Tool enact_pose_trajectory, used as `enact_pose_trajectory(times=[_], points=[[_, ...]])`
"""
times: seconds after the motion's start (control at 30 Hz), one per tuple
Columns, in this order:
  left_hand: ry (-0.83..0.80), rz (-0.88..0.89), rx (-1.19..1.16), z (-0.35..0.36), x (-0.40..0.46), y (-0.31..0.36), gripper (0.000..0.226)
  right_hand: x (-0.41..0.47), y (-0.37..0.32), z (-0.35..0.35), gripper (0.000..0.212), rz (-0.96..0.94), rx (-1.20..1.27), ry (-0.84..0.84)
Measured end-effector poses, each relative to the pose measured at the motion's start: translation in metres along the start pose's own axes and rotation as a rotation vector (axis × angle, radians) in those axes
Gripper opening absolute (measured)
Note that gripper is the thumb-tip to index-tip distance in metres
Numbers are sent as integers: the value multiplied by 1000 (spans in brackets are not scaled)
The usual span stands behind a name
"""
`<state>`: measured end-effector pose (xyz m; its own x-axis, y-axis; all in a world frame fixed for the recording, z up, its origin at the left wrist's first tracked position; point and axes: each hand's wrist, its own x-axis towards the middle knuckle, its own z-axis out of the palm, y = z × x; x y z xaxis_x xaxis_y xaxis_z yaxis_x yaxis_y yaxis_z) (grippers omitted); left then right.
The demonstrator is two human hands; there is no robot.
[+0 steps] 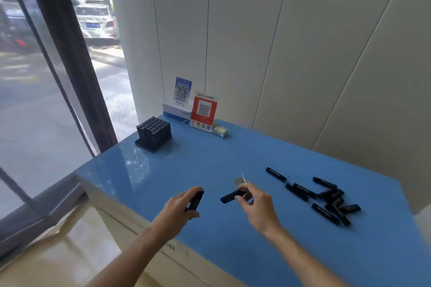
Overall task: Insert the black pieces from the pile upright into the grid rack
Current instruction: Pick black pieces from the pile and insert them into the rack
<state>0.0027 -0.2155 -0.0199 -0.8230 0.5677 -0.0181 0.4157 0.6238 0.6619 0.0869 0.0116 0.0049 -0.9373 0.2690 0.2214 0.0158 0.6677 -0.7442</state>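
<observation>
Head view, glossy blue table (210,165), white panelled wall (291,42)

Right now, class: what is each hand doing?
Left hand: grips a black piece.
Right hand: pinches another black piece.

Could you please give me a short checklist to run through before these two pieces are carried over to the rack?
1. Left hand grips a black piece: ok.
2. Right hand holds a second piece: ok.
3. Free slot in the grid rack: cannot tell; it looks full.
4. Pieces upright: not ok, both tilted.
5. Blue table between hands and rack unobstructed: ok.
6. Pile still has pieces: ok.
</observation>
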Motion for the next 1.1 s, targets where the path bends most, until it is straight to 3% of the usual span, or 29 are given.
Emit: enact_pose_trajectory(times=[0.4, 0.8, 1.1], points=[[127, -28, -40, -75, 2, -81, 51, 45, -47, 74, 15, -49, 8, -43], [252, 7, 78, -145, 86, -133, 44, 177, -63, 136, 15, -137, 12, -59], [225, -20, 74, -172, 137, -171, 37, 231, -68, 169, 17, -118, 30, -85]])
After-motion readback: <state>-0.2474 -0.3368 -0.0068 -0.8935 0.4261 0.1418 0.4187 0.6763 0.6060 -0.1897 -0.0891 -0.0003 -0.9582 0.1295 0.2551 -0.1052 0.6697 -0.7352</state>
